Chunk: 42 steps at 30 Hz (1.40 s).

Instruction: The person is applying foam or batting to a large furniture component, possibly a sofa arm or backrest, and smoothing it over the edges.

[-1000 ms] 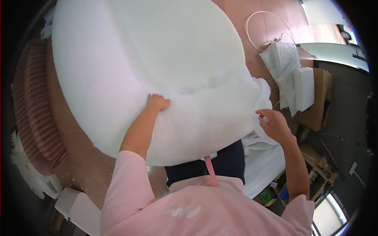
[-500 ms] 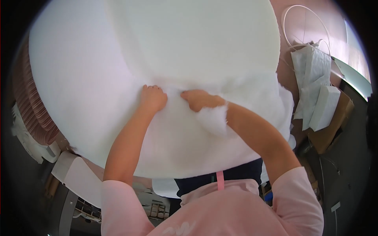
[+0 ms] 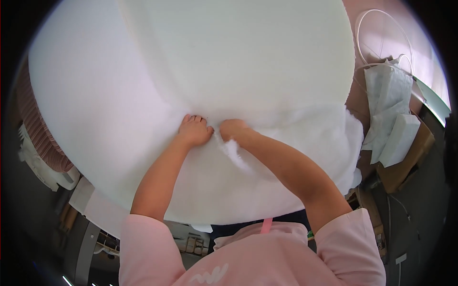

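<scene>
A large white padded form (image 3: 248,57), smooth like foam, fills the middle of the view, with a crease where its upper part meets the nearer part. Fluffy white wadding (image 3: 305,128) covers that nearer part. At the crease my left hand (image 3: 196,130) presses down, thumb apart from the fingers and nothing visible in its grasp. Just to its right, my right hand (image 3: 234,130) is closed on the wadding. A loose torn tuft (image 3: 234,153) hangs from under it. The right fingertips are mostly hidden.
White fabric pieces (image 3: 389,100) and a white block (image 3: 400,139) lie at the right by a brown cardboard piece (image 3: 408,157). A white looped cord (image 3: 381,14) is above them. Striped brownish-pink fabric (image 3: 40,128) is at the far left, near a white panel (image 3: 98,205).
My hands have come closer together at the crease. The right hand has turned and curled inward, and the tuft under it looks thinner. The padded form has shifted slightly in view.
</scene>
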Tool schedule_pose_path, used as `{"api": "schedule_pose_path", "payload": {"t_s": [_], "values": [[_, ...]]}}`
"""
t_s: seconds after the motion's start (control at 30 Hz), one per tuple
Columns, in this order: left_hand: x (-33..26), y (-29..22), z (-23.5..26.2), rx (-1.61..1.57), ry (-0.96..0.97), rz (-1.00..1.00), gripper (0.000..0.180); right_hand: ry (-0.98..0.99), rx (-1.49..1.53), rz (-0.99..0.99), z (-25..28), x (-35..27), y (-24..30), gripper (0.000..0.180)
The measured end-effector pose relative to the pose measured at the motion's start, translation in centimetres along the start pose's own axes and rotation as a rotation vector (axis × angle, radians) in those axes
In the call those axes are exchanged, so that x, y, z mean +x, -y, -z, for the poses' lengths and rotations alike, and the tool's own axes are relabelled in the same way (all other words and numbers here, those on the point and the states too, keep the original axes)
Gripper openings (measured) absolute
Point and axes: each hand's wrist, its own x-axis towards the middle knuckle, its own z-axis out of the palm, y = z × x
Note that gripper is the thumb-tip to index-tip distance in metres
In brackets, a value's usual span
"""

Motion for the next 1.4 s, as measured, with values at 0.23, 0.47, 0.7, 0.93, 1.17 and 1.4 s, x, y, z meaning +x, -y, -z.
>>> {"api": "schedule_pose_path", "payload": {"t_s": [0.23,0.47,0.7,0.93,1.17,1.4], "values": [[-2.4,2.1,-0.7,0.176,-0.26,0.08,0.06,-0.352,0.025,0.051,-3.7,-0.6,-0.2,0.019],[0.8,1.4,1.6,0.16,-0.074,0.187,0.06,0.093,0.454,-0.221,-0.2,1.7,-1.3,0.025],[-4.9,-1.5,1.1,0.056,-0.028,0.101,0.051,-0.673,0.543,0.076,3.1,-11.0,-6.1,0.041],[-2.5,-3.4,0.0,-0.058,-0.1,0.004,0.048,-1.8,0.642,0.345,20.5,-14.4,-8.3,0.019],[-3.0,-2.4,-0.6,-0.05,-0.128,-0.01,0.05,-1.847,-0.108,0.355,14.7,-13.0,-3.4,0.029],[-3.2,-4.3,-1.5,-0.113,-0.352,-0.089,0.041,-0.32,0.298,0.164,-1.6,-7.8,-5.9,0.043]]}}
